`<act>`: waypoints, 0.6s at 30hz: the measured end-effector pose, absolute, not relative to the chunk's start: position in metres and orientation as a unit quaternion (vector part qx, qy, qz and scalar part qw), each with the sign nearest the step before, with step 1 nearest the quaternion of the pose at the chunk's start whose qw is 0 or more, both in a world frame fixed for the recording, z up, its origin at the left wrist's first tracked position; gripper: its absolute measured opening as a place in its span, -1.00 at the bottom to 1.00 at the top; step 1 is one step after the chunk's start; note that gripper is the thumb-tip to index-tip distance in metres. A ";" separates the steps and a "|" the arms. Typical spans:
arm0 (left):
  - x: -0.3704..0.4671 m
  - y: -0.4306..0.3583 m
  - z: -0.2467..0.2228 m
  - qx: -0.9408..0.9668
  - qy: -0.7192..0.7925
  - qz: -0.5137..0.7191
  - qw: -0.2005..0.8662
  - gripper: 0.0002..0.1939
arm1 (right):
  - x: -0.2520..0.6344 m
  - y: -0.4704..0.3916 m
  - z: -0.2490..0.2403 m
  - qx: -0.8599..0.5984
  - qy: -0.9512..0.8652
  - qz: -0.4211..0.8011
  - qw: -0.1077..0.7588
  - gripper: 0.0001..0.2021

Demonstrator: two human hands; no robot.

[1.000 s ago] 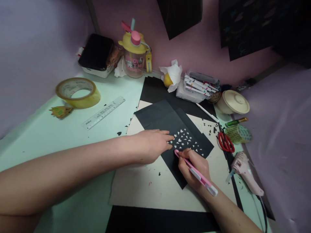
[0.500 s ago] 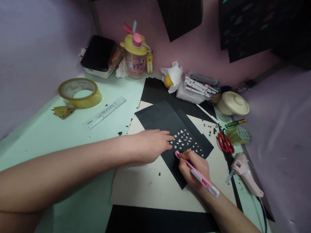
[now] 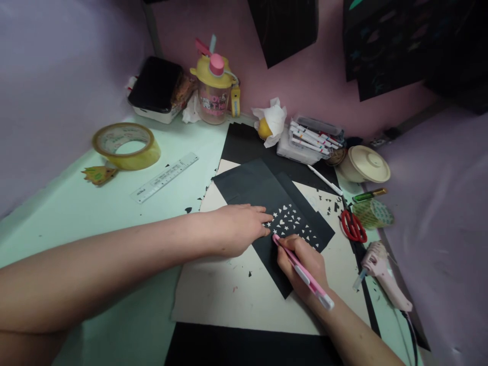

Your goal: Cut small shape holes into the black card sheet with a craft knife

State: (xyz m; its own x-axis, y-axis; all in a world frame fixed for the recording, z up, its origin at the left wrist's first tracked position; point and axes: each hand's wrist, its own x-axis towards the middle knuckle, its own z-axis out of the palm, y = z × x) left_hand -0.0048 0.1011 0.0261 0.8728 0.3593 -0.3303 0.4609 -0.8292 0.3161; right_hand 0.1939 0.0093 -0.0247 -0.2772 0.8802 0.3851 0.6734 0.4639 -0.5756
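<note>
A sheet of black paper (image 3: 251, 185) lies slantwise on a whitish board (image 3: 229, 290). Small stars, hearts and triangles are cut through its right part, showing pale. My left hand (image 3: 244, 229) rests flat on the paper with fingers stretched toward the cut-outs. In my right hand (image 3: 303, 264) is a pink craft knife (image 3: 305, 272), held like a pen. Its tip touches or nearly touches the paper just below the cut-outs, close to my left fingertips; the blade itself is too small to make out.
Left lie a clear ruler (image 3: 165, 178) and a roll of tape (image 3: 141, 155). A drinking bottle (image 3: 213, 94) and a pen box (image 3: 301, 150) stand at the back. Red-handled scissors (image 3: 354, 226) and a glue gun (image 3: 385, 277) lie right. Black paper scraps (image 3: 335, 206) are scattered about.
My right hand and the craft knife have shifted slightly left, the knife's rear end most. My left hand stays in place on the paper.
</note>
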 end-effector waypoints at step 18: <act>-0.005 0.102 0.025 0.945 0.220 -0.125 0.207 -0.38 | 0.197 0.008 -0.023 -0.489 -0.783 0.159 0.350 -0.85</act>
